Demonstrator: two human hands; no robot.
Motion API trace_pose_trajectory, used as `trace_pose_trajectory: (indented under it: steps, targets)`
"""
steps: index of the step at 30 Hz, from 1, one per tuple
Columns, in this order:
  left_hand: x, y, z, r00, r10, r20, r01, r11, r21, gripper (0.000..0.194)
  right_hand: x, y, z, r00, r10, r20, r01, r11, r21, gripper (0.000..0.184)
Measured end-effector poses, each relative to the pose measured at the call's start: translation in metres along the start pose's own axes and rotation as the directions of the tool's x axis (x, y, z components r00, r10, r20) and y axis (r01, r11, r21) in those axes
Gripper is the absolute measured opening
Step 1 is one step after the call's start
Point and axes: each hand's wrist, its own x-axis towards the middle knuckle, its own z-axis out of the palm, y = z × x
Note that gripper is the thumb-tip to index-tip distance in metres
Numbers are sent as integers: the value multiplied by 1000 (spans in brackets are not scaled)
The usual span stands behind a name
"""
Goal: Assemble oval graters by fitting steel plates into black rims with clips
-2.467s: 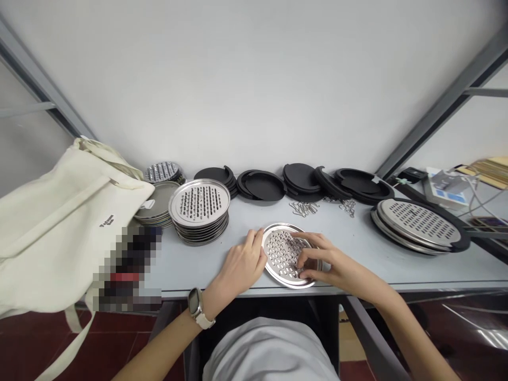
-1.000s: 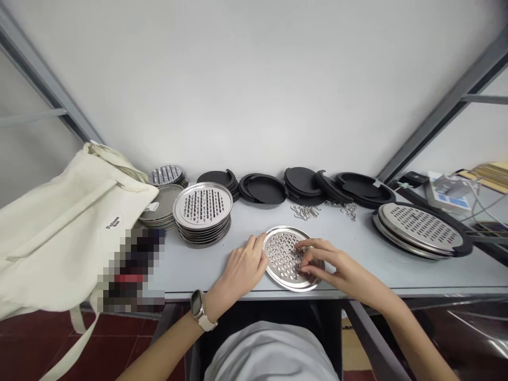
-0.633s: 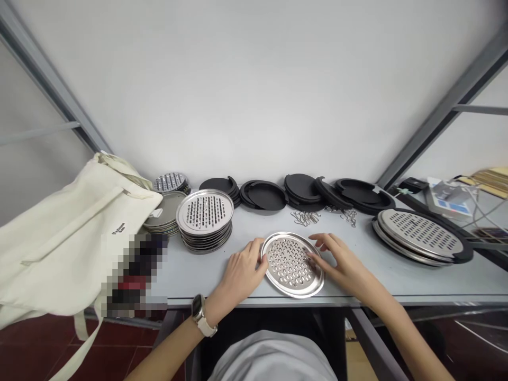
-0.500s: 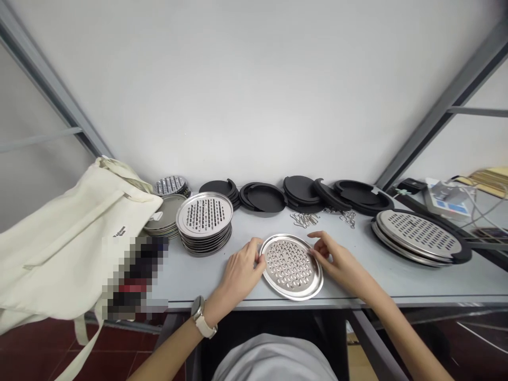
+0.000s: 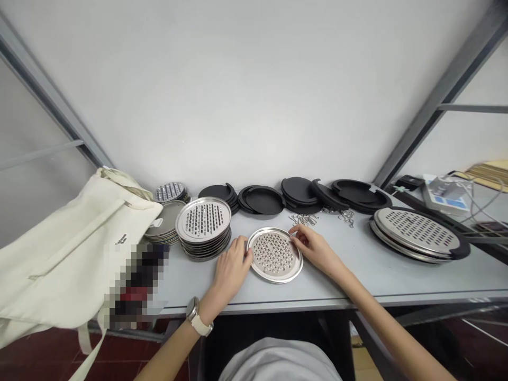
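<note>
A round metal grater plate (image 5: 274, 255) with raised teeth lies at the middle of the table, near the front. My left hand (image 5: 233, 264) grips its left rim, thumb on top, a watch on the wrist. On the upper right rim, my right hand (image 5: 311, 246) pinches the edge between thumb and fingers. To the left stands a stack of similar grater plates (image 5: 203, 222). Small metal hooks or clips (image 5: 304, 219) lie loose just behind the held plate.
Black round trays (image 5: 265, 201) line the wall, with more black trays (image 5: 361, 196) at the back right. Large oval graters (image 5: 416, 230) are piled on the right. A cream bag (image 5: 71, 259) hangs over the left end. Grey metal posts (image 5: 428, 106) frame the table.
The grater plate has shifted left and a little away from the table's front edge, with both hands moving along. My right hand's fingers have closed on its rim.
</note>
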Motion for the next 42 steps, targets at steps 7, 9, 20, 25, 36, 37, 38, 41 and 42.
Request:
trace_pose_trajectory:
  steps: [7, 9, 20, 25, 36, 37, 38, 41, 42]
  targets:
    - [2, -4, 4, 1000, -3, -18, 2, 996, -84, 13, -2, 1, -2, 997, 55, -46, -52, 997, 59, 20]
    - [3, -3, 4, 999, -5, -54, 2, 999, -50, 11, -1, 0, -2, 995, 93, -46, -88, 991, 102, 20]
    - [4, -8, 1, 997, 12, -79, -23, 989, -144, 21, 3, -1, -29, 998, 59, -15, -55, 979, 195, 22]
    - [3, -8, 0, 998, -54, 18, 57, 978, -200, 17, -4, 20, -52, 986, 145, -81, -108, 931, 348, 32]
    - [5, -3, -4, 987, -143, 73, 156, 959, -236, 7, -16, 34, -80, 953, 277, -123, -190, 862, 470, 41]
    - [3, 0, -8, 991, -113, 72, 127, 964, -235, 5, -15, 33, -79, 954, 275, -116, -192, 864, 466, 41]
    - [-1, 4, -15, 995, -83, 64, 95, 970, -223, 5, -15, 33, -77, 956, 271, -109, -192, 864, 466, 41]
    - [-21, 17, -53, 999, -33, 4, 33, 990, -139, 3, -13, 30, -70, 965, 247, -85, -179, 860, 478, 38]
    - [-28, 20, -70, 1000, -27, -3, 27, 990, -139, 4, -13, 29, -67, 969, 236, -79, -170, 861, 479, 37]
